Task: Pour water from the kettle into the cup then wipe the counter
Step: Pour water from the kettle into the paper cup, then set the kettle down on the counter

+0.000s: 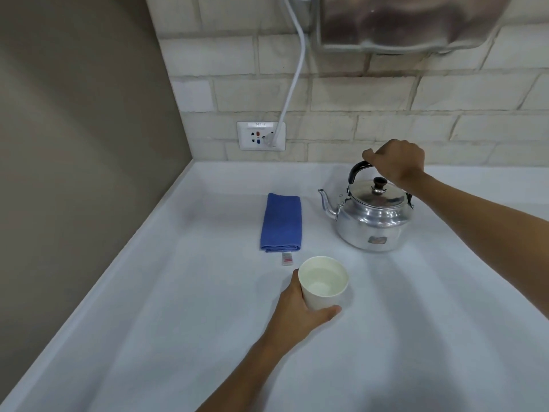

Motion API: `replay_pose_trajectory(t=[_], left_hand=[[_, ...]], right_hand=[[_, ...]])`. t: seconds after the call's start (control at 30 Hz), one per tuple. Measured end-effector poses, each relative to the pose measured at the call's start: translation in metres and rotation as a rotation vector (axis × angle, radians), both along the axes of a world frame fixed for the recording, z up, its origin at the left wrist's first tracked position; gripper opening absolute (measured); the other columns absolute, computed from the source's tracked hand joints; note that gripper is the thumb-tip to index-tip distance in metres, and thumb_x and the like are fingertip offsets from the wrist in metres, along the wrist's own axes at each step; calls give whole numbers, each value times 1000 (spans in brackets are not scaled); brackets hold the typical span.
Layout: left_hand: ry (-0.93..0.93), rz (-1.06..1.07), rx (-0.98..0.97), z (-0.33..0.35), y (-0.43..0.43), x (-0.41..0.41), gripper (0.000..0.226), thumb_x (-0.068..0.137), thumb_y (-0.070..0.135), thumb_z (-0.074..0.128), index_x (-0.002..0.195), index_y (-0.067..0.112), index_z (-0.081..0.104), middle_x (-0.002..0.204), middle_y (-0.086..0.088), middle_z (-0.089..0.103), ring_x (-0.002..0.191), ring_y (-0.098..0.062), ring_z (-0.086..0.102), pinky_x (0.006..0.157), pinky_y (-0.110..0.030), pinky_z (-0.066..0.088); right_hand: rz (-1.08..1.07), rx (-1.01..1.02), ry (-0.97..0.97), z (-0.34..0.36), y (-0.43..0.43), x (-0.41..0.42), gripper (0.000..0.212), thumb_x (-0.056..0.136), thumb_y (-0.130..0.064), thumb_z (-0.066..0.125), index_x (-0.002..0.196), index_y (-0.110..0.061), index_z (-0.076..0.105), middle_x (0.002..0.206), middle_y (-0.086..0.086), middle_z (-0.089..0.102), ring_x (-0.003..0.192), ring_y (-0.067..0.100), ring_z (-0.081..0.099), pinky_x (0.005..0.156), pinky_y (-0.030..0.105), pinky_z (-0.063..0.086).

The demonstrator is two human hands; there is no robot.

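Note:
A shiny metal kettle (371, 221) with a black handle and lid knob stands upright on the white counter (178, 307), spout pointing left. My right hand (396, 162) is closed over the top of its handle. In front of it a white paper cup (322, 288) stands on the counter with water in it. My left hand (297, 310) wraps around the cup's left and near side. A folded blue cloth (281, 223) with a small white tag lies flat to the left of the kettle, untouched.
A wall socket (261, 135) with a white cable plugged in sits on the brick backsplash behind the cloth. A metal appliance (410, 22) hangs on the wall above the kettle. A grey side wall bounds the counter on the left.

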State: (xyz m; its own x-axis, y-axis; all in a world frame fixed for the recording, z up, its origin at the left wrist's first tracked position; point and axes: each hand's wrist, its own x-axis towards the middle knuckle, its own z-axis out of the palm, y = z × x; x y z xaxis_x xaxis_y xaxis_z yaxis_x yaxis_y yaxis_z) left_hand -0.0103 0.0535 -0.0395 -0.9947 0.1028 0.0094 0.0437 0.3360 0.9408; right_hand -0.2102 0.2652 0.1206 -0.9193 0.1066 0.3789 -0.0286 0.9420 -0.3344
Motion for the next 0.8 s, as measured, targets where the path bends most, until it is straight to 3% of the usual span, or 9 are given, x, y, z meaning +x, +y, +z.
replay_pose_trajectory(t=[0.27,0.37,0.47,0.53,0.6,0.7,0.8], left_hand=[[-5,-1,-6,-2,0,-1,70,55,50,81,110,50,37,113,24,53,106,3,52,84,-10,43],[-3,-5,-5,-2,-1,-1,67,57,46,82,106,52,37,110,27,53,104,10,50,82,-8,43],[9,-10,3,-1,-1,-1,71,57,45,82,112,47,37,113,22,54,106,1,52,87,-15,45],[13,-20,5,0,-1,0,74,58,45,82,115,44,36,116,16,54,108,-3,52,90,-20,46],[7,-29,11,1,-1,-1,74,58,44,82,116,42,36,117,14,54,108,-4,52,91,-22,46],[-8,-37,6,3,-2,-1,78,57,43,83,119,38,37,119,12,54,110,-7,51,92,-24,45],[-48,-82,-7,9,-5,-4,81,58,37,85,121,39,35,121,14,52,113,-7,49,92,-21,42]], right_hand=[[-17,-5,42,-11,-1,-7,51,80,-35,47,39,-12,29,38,1,29,40,19,27,46,24,21],[1,-23,36,-11,-1,-5,52,84,-34,44,39,-9,33,39,5,37,42,25,35,47,25,24],[73,33,72,-11,-2,9,50,95,-33,35,68,2,60,68,22,64,70,39,59,60,34,40],[135,24,213,-16,-5,27,35,95,-29,41,99,1,60,99,21,64,98,38,55,83,41,41],[169,-123,350,-28,-14,56,31,92,-25,49,113,-2,53,117,16,57,112,31,48,95,38,34],[155,-359,419,-61,-26,108,36,86,-24,50,111,2,50,114,19,56,108,32,47,93,36,33],[138,-366,156,-105,-28,150,37,83,-18,53,111,5,49,112,22,57,109,37,48,92,40,36]])
